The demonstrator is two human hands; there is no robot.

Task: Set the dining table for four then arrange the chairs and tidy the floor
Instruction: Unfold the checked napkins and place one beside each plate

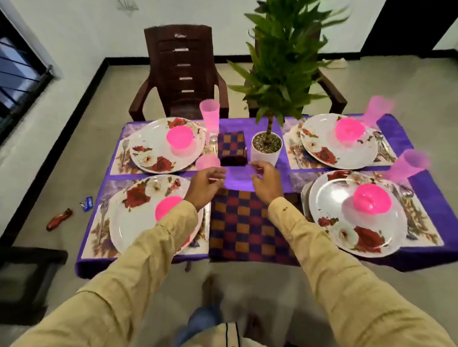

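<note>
Checked cloth (pixel 246 226) lies flat, squared to the worktop's (pixel 431 200) near edge; left hand (pixel 206 183) and right hand (pixel 265 182) hover beyond it, grips slack, empty.

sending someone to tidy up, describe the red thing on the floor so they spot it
Find the purple-clothed table; on the floor left of its near corner lie two bits of litter. The red thing is the long, glossy one farther from the table, unlike the small crumpled blue-and-white wrapper beside it.

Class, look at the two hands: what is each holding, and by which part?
Nothing. The left hand and right hand hover over the purple tablecloth, fingers loosely curled and empty.
</note>
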